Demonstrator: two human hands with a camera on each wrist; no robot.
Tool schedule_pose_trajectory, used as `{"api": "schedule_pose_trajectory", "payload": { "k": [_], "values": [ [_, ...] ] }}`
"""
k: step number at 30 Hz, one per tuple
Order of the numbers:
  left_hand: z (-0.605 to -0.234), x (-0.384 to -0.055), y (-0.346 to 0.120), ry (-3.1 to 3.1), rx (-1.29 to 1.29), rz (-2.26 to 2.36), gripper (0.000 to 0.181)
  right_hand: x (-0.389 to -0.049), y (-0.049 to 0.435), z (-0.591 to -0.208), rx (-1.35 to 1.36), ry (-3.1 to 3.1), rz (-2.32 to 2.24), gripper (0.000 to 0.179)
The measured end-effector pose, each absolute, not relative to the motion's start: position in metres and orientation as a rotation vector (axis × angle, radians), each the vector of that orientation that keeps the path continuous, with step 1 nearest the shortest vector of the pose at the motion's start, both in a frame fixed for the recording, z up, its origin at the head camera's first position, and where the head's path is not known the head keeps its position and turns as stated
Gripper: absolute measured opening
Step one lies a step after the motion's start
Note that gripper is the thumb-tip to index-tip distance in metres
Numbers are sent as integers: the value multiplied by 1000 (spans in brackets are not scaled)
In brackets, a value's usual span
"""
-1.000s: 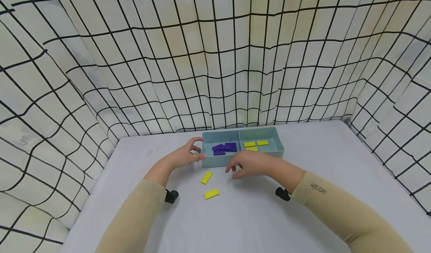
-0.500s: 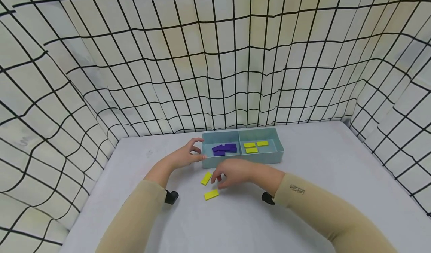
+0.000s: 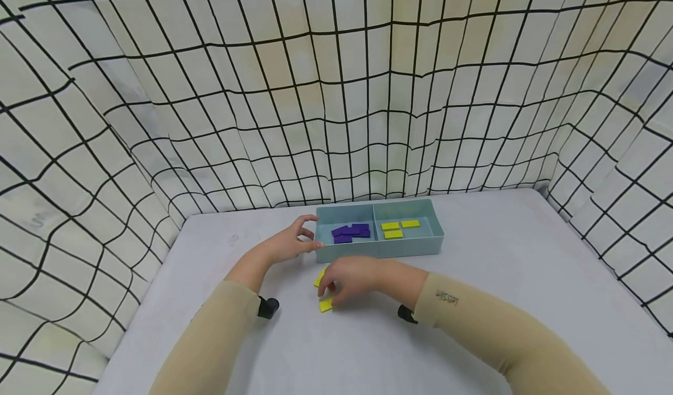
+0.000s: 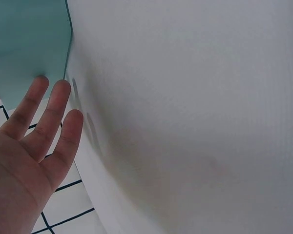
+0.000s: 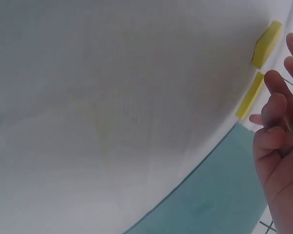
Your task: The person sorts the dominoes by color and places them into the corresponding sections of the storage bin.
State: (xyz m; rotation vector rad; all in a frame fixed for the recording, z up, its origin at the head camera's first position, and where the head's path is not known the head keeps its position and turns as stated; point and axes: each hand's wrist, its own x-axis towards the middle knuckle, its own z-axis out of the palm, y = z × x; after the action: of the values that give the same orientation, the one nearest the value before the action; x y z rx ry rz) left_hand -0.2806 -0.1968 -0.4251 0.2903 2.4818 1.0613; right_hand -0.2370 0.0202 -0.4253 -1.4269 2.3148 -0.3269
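Observation:
A pale blue-green two-compartment box [image 3: 378, 249] stands at the back of the table. My left hand [image 3: 286, 243] grips its left end, thumb at the front corner and index finger at the back corner; in the left wrist view the other fingers [image 4: 53, 109] are fairly straight beside the end wall. In front of the box my right hand [image 3: 353, 278] hovers over two yellow tiles, thumb and fingers apart. It partly covers the farther tile [image 3: 319, 277] and the nearer tile [image 3: 326, 305]. In the right wrist view nothing shows between its fingers.
Several purple tiles [image 3: 351, 230] lie in the box's left compartment, and three yellow tiles [image 3: 392, 235] in the right one. A white cloth covers the table [image 3: 473, 249]. Black netting [image 3: 363, 114] over white sheeting rises behind and at both sides.
My right hand has moved left and toward me, from the front of the box's right compartment to the two loose yellow tiles. The left hand and the box have stayed put.

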Motion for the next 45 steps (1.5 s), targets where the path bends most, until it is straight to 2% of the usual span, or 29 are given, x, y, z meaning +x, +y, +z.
{"api": "schedule_pose_trajectory", "payload": {
  "k": [26, 45],
  "values": [
    [-422, -280, -196, 2484, 279, 1059, 77, -232, 11, -435, -1407, 2333, -266, 24],
    [-423, -280, -197, 2483, 302, 1061, 74, -244, 40, -398, -1356, 2430, -381, 29]
  ]
}}
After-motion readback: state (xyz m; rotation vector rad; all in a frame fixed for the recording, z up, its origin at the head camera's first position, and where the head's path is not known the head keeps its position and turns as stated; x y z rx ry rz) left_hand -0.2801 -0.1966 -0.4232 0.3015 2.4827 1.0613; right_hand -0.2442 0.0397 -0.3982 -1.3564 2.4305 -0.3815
